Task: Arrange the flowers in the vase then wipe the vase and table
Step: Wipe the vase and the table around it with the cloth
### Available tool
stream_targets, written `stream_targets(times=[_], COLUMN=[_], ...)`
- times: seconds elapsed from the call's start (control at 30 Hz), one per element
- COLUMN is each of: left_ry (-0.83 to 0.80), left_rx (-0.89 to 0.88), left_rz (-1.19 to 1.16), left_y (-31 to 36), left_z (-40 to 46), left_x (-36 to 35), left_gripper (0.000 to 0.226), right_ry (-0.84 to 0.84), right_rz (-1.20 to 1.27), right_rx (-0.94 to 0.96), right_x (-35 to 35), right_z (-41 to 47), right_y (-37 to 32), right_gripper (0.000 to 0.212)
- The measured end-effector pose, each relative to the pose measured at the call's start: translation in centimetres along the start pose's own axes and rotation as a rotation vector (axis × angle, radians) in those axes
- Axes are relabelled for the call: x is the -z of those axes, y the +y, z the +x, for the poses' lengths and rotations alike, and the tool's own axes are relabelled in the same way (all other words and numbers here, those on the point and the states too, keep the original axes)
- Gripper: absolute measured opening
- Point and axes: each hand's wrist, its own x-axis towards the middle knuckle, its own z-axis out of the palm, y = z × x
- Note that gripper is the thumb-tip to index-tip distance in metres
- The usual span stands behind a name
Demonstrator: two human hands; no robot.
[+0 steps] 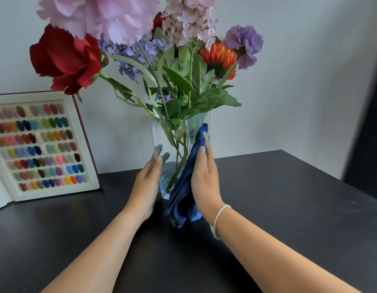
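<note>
A clear square glass vase (162, 136) stands on the dark table (289, 218) and holds a bunch of flowers (179, 66): red, pink, purple and orange heads on green stems. My left hand (146, 187) grips the vase's left side, fingers wrapped around it. My right hand (204, 178) presses a dark blue cloth (183, 197) flat against the vase's right face; the cloth's loose end hangs down to the table.
An open white case of coloured nail samples (41, 144) leans against the wall at the left, on the table. A pale wall stands close behind the vase. A dark upright edge (365, 134) rises at the far right.
</note>
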Motion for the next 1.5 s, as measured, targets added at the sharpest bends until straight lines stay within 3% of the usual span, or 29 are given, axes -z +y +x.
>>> stream_targets(times=[0.2, 0.43, 0.6, 0.7, 0.93, 1.1, 1.27, 1.5], left_ry=[0.002, 0.011, 0.022, 0.028, 0.025, 0.032, 0.022, 0.010], left_rx=[-0.006, -0.004, 0.012, 0.006, -0.005, -0.006, -0.016, -0.036], left_rz=[0.062, 0.070, 0.044, 0.029, 0.030, 0.033, 0.045, 0.039], left_y=[0.2, 0.3, 0.2, -0.1, -0.3, -0.3, -0.2, -0.1], left_z=[-0.1, 0.0, 0.0, 0.1, 0.2, 0.1, 0.1, 0.4], left_x=[-0.1, -0.1, -0.1, 0.0, -0.2, -0.3, -0.2, 0.6], left_gripper=[0.041, 0.051, 0.030, 0.032, 0.035, 0.035, 0.035, 0.035], right_ry=[0.120, 0.134, 0.124, 0.129, -0.016, -0.052, -0.138, -0.404], right_rz=[0.019, 0.003, -0.003, -0.033, -0.117, -0.166, -0.283, -0.573], right_rx=[-0.304, -0.405, -0.440, -0.443, -0.458, -0.462, -0.438, -0.371], right_x=[0.7, 1.1, 1.8, 2.4, 2.9, 3.2, 3.8, 5.4], right_z=[0.3, 1.9, 3.6, 4.6, 4.8, 3.3, 0.5, -2.5], right_y=[1.3, 1.6, 2.2, 2.5, 3.3, 2.9, 1.9, -2.3], right_gripper=[0.044, 0.044, 0.043, 0.042, 0.055, 0.044, 0.048, 0.040])
